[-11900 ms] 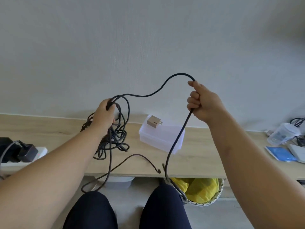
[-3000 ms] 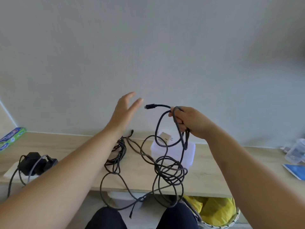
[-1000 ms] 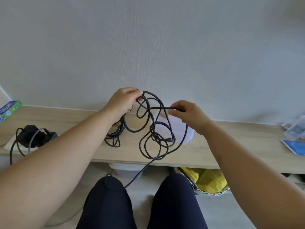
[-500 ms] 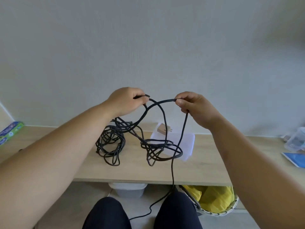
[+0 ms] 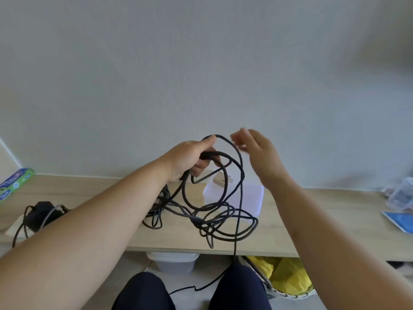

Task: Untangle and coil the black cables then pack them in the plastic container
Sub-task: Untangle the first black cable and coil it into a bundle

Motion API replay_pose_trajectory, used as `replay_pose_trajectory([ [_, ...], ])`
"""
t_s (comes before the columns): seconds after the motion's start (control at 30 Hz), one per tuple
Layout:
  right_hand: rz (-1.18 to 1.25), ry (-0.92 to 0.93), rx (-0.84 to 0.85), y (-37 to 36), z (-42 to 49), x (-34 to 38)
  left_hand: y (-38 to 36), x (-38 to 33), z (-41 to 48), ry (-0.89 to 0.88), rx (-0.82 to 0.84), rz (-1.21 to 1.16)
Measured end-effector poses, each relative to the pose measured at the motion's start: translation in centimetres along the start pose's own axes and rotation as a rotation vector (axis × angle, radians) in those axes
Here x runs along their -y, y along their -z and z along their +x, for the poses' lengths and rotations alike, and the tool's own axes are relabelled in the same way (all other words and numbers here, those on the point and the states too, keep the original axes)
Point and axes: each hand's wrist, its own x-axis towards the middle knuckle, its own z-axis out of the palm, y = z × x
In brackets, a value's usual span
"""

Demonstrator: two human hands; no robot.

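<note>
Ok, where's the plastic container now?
Head view, centre-right: the plastic container sits on the wooden shelf by the wall, behind the hanging black cables, a beige plug on its lid.

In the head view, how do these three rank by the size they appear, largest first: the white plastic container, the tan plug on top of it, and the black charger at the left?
1. white plastic container
2. black charger
3. tan plug, clearly smallest
</note>
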Motion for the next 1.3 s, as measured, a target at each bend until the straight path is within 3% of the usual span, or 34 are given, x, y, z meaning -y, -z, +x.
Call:
replay_pose_trajectory([
  [0.1, -0.178, -0.03, 0.362, -0.3, -1.5, 0.5, 0.1, 0.3, -0.1, -0.018, -0.008, -0.024],
  [0.17, -0.313, -0.033, 0.425, -0.5, -1.8, 0.4, -0.2, 0.4, -0.1, 0.01, -0.035, 0.012],
  [0.23, -0.24, -0.051, 0.413, -0.4, -1.3, -0.2, 0.0, 0.3, -0.1, 0.04, -0.101, 0.06],
  [0.3, -0.01, -0.112, 0.293, 0.2, -0.7, -1.4, 1.3, 0.8, 0.1, 0.055, -0.216, 0.052],
  [0.4, 0.348, -0.24, -0.019, 1.8, 0.3, -2.9, 4.6, 2.1, -0.4, 0.133, -0.52, -0.115],
  [0.5, 0.355, -0.31, -0.172, 3.3, 0.8, -4.1, 7.4, 4.7, -1.0, 0.185, -0.674, 0.057],
  [0.63, 0.257, -0.313, -0.094, 2.3, 1.0, -4.4, 6.7, 7.8, -1.0, 0.288, -0.506, 0.453],
  [0.7, 0.117, -0.285, 0.012, 1.1, 1.0, -4.0, 4.8, 8.0, -0.7, 0.297, -0.383, 0.532],
  [0.77, -0.173, -0.211, 0.125, 0.0, 1.0, -3.5, 2.9, 6.7, -0.3, 0.195, -0.35, 0.441],
  [0.87, -0.65, -0.052, 0.267, -1.2, 0.8, -2.7, 1.3, 3.2, 0.2, 0.008, -0.396, 0.127],
  [0.9, -0.752, -0.012, 0.291, -1.5, 0.7, -2.4, 1.0, 2.1, 0.2, -0.031, -0.397, 0.187],
  [0.97, -0.868, 0.025, 0.318, -2.0, 0.4, -1.6, 0.3, 0.8, 0.3, -0.114, -0.369, 0.565],
  [1.03, -0.959, 0.052, 0.352, -2.3, 0.4, -0.8, -0.6, 0.0, 0.3, -0.148, -0.231, 0.843],
  [1.13, -0.926, 0.093, 0.345, -2.3, 0.5, 0.1, -1.3, 0.7, 0.9, 0.016, -0.096, 0.768],
  [1.23, -0.57, 0.024, 0.328, -1.7, 0.5, 0.1, -0.7, 1.4, 1.1, 0.064, -0.134, 0.543],
  [1.3, -0.347, -0.047, 0.305, -1.1, 0.3, 0.0, -0.7, 1.5, 1.0, 0.083, -0.083, 0.272],
])
